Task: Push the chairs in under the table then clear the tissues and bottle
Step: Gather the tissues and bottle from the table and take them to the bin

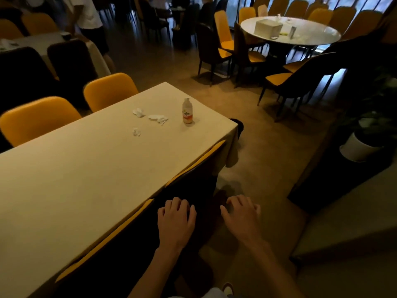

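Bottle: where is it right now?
Head view: the bottle stands upright on the table near its far right corner, just right of the crumpled tissues, well beyond both hands.

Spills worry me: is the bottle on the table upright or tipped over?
Upright: the bottle stands on its base on the table, cap on top, right of the tissues.

Long table (75,179), pale cloth; upright bottle (187,111) near far corner, three crumpled tissues (158,119) beside it.
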Demonstrator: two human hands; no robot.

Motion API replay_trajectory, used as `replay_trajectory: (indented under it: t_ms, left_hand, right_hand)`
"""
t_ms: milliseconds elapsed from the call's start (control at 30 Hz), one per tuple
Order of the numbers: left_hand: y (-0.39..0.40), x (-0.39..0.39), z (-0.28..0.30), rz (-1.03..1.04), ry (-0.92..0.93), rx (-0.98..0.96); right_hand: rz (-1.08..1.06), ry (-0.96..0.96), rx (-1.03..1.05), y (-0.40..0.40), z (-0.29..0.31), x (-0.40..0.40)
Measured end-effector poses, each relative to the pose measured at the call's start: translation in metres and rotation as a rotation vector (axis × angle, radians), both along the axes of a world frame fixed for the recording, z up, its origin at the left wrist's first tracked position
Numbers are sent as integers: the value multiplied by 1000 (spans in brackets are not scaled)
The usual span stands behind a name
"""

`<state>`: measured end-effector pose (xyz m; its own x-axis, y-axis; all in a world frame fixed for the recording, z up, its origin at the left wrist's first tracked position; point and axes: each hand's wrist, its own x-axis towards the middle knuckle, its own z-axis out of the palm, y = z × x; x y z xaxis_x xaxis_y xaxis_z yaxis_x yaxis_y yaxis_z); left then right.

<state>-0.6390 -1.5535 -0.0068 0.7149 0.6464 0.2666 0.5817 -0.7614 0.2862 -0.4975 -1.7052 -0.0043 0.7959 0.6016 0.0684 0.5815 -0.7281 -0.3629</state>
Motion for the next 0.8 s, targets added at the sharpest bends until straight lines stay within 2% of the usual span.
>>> replay_trajectory:
  t_ms: [400, 800]
  left_hand:
    - [-68, 134, 10, -56, 67, 40]
    - [-43, 272, -8, -34, 63, 48]
  right_hand:
    - [18, 27, -91, -76, 10, 122]
    - [-20, 32, -113, -47, 6, 265]
